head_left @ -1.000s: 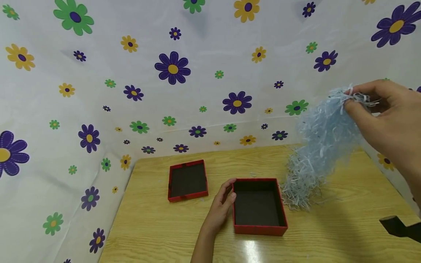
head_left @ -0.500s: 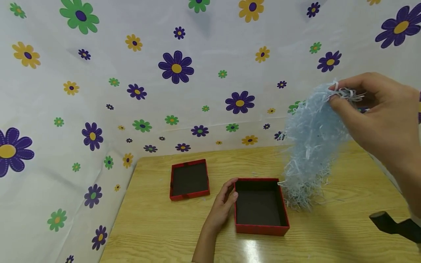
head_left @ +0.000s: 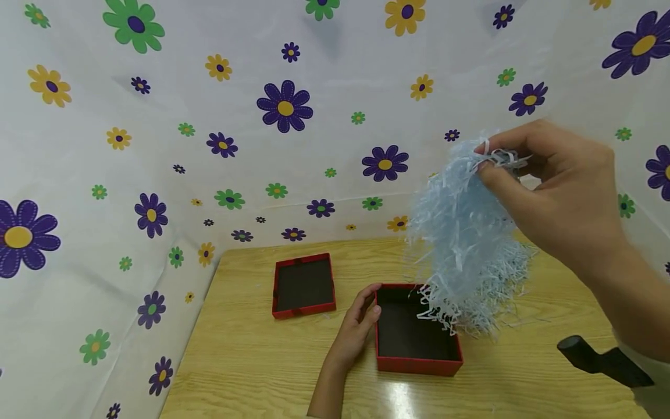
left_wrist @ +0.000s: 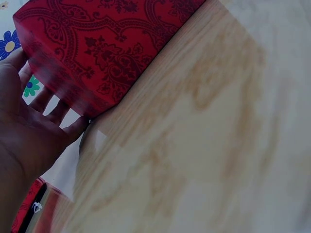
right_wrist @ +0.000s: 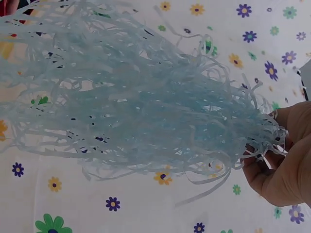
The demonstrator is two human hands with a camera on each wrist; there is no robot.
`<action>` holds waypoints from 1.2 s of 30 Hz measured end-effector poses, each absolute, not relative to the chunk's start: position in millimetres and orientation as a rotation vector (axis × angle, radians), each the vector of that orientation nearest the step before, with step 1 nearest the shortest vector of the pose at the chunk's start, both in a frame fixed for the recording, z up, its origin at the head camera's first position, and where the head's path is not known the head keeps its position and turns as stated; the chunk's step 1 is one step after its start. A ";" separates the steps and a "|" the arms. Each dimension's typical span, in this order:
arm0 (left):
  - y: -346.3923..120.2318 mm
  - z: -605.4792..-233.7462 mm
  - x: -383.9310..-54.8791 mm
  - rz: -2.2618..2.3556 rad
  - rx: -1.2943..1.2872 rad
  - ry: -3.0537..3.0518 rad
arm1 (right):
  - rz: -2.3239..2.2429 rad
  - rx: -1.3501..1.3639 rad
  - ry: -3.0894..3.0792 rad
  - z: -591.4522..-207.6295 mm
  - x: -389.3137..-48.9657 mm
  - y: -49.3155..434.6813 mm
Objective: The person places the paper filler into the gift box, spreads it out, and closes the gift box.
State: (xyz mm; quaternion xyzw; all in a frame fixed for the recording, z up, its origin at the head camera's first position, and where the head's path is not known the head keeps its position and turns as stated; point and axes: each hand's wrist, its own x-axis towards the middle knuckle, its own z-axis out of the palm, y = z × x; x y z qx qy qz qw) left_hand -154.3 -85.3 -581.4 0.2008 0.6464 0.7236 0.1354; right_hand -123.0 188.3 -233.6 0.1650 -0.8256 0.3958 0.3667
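My right hand pinches the top of a bunch of pale blue shredded paper, which hangs down and overlaps the far right corner of a red box in the head view. In the right wrist view the shredded paper fans out from between thumb and fingers. The box stands uncovered on the table, its dark inside showing. My left hand rests against the box's left side, fingers along the wall. The left wrist view shows those fingers touching the patterned red box wall.
A shallow red lid, dark inside, lies at the back left of the wooden table. More shredded paper lies in a heap right of the box. A black curved bar juts in at lower right. Flowered sheeting surrounds the table.
My right hand has moved left with the bunch of shredded paper, from over the heap to the box's far right corner. My left hand stays at the box.
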 end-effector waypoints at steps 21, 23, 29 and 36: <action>-80.3 -584.7 -156.6 2.147 0.548 1.860 | 1.106 0.579 -2.292 -317.7 -123.9 149.5; -80.5 -587.0 -155.5 2.157 0.567 1.837 | 1.101 0.575 -2.320 -327.2 -122.0 150.0; -80.7 -586.8 -153.9 2.175 0.610 1.808 | 1.036 0.543 -2.364 -351.9 -116.7 153.4; -82.9 -583.5 -155.7 2.167 0.632 1.836 | 1.040 0.535 -2.415 -384.8 -113.4 152.7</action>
